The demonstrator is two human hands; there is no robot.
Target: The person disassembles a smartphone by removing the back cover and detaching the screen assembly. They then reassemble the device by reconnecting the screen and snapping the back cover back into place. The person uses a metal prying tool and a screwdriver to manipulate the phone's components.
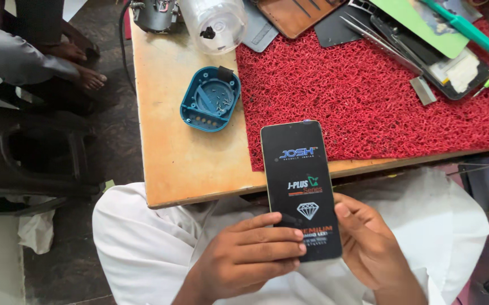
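Nearest, you held a black phone screen [301, 189] upright above your lap with both hands. Your left hand [250, 254] closed around its lower left edge, fingers lying across the front glass. Your right hand [369, 240] gripped the lower right edge, the thumb pressing on the side. The top of the screen reached over the near edge of the wooden table [171, 147]. Farther, on the bare wood to the left, a blue round tray [210, 99] with small screws lay just beside the red mat [369, 107]. At the far side stood a clear plastic jar [213, 22], and tweezers [377, 39] rested on the mat's far right part.
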